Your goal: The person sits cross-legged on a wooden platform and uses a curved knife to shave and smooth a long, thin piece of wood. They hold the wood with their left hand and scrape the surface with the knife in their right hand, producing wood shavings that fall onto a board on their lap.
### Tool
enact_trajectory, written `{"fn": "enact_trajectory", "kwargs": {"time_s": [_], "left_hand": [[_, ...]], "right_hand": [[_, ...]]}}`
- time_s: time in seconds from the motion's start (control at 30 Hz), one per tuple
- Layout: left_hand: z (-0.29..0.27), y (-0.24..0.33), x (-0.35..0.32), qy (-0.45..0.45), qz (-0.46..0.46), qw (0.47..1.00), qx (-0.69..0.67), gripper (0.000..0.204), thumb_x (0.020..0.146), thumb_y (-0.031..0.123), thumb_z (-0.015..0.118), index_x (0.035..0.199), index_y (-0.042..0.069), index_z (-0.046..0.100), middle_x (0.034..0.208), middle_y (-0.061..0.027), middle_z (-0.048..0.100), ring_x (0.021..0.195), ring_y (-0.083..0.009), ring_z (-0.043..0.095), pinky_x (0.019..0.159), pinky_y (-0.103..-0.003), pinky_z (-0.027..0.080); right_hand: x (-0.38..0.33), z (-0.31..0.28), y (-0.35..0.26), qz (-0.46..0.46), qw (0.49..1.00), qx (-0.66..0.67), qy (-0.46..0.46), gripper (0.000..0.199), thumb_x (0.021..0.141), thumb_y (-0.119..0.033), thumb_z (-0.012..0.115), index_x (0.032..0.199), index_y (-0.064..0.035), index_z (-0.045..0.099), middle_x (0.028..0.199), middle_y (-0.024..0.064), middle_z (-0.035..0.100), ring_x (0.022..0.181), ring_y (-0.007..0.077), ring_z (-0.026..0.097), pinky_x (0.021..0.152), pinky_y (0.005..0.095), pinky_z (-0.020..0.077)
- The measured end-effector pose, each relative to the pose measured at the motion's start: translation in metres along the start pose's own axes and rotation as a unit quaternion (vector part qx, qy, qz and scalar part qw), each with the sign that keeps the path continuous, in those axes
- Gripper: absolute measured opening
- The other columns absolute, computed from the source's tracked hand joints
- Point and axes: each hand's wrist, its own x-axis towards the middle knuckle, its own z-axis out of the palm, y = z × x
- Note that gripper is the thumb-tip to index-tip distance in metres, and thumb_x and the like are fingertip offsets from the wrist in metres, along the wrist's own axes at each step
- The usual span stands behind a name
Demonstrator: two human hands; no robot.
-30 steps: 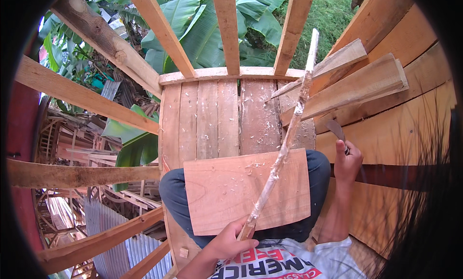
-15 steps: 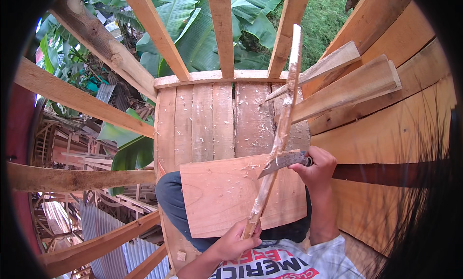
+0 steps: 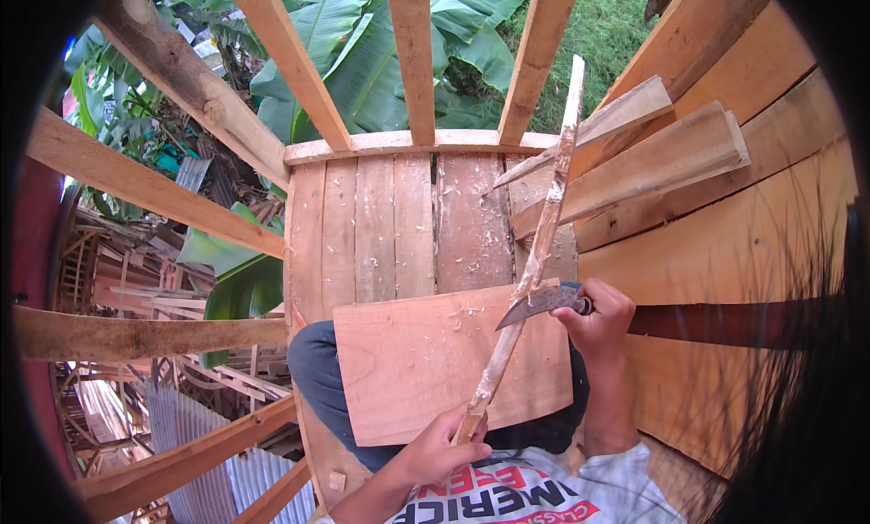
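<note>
A long, partly peeled wooden stick (image 3: 545, 229) slants up from my lap, leaning away to the right. My left hand (image 3: 450, 440) is wrapped round its near end. In my right hand (image 3: 598, 319) is the handle of a knife (image 3: 538, 305), whose broad dark blade lies across the stick near its middle, touching it. Under both, a flat wooden board (image 3: 426, 365) rests over my legs, with a few pale shavings on it. The stick has light bare wood in places and brown bark patches in others.
Shavings litter the plank floor (image 3: 376, 225) ahead. Two loose boards (image 3: 639, 170) lean at the right against the plank wall (image 3: 716, 270). Wooden slats (image 3: 414, 66) form a railing in front and at the left. Banana leaves (image 3: 362, 80) and corrugated metal sheets (image 3: 186, 433) are outside it.
The stick's far end has swung slightly right and down. My right hand and the knife have shifted a little right and nearer me along the stick. Both grips are unchanged.
</note>
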Motion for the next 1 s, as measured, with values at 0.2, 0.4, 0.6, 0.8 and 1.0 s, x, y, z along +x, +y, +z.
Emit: {"fn": "enact_trajectory", "kwargs": {"time_s": [0.2, 0.4, 0.6, 0.8, 1.0], "left_hand": [[0.0, 0.013, -0.001, 0.066, -0.027, 0.995, 0.064, 0.024, 0.08, 0.014, 0.068, 0.087, 0.007, 0.045, 0.073, 0.0035, 0.042, 0.067, -0.0056, 0.038, 0.061, -0.023, 0.034], [-0.006, -0.003, 0.004, 0.011, 0.052, 0.992, 0.114, 0.025, 0.081, 0.016, 0.068, 0.088, 0.007, 0.046, 0.071, 0.0036, 0.043, 0.061, -0.0051, 0.04, 0.055, -0.022, 0.034], [0.01, 0.005, 0.014, -0.011, -0.034, 0.999, 0.008, 0.024, 0.083, 0.013, 0.066, 0.086, 0.008, 0.042, 0.068, 0.002, 0.044, 0.048, -0.0052, 0.039, 0.042, -0.021, 0.031], [-0.008, -0.013, 0.003, -0.015, -0.047, 0.997, -0.05, 0.023, 0.085, 0.013, 0.065, 0.089, 0.007, 0.043, 0.069, 0.0021, 0.044, 0.046, -0.0054, 0.04, 0.042, -0.021, 0.033], [-0.002, -0.011, 0.017, 0.098, 0.141, 0.955, 0.242, 0.044, 0.081, 0.024, 0.071, 0.108, -0.002, 0.049, 0.077, -0.0079, 0.059, 0.064, -0.0185, 0.058, 0.059, -0.031, 0.047]], "right_hand": [[-0.033, 0.014, -0.025, -0.011, 0.996, 0.083, -0.037, 0.062, 0.072, -0.062, 0.066, 0.056, -0.0054, 0.048, 0.05, 0.0099, 0.045, 0.046, 0.0297, 0.049, 0.044, 0.0369, 0.038], [-0.025, 0.004, -0.008, -0.072, 0.991, 0.11, -0.038, 0.06, 0.071, -0.061, 0.066, 0.057, -0.0055, 0.048, 0.052, 0.0101, 0.045, 0.046, 0.0301, 0.048, 0.044, 0.0369, 0.037], [-0.026, 0.014, -0.006, 0.085, 0.991, 0.1, -0.036, 0.058, 0.072, -0.062, 0.065, 0.058, -0.0072, 0.052, 0.053, 0.0088, 0.047, 0.047, 0.0283, 0.051, 0.045, 0.037, 0.0385], [-0.013, 0.005, 0.019, 0.17, 0.978, 0.117, 0.022, 0.057, 0.082, -0.054, 0.062, 0.059, -0.0029, 0.049, 0.051, 0.0076, 0.039, 0.047, 0.0156, 0.046, 0.046, 0.0322, 0.0364], [-0.04, -0.001, 0.015, 0.243, 0.883, 0.385, -0.112, 0.061, 0.084, -0.063, 0.054, 0.075, -0.003, 0.051, 0.058, -0.0017, 0.046, 0.047, 0.0058, 0.042, 0.042, 0.0218, 0.0333]]}}
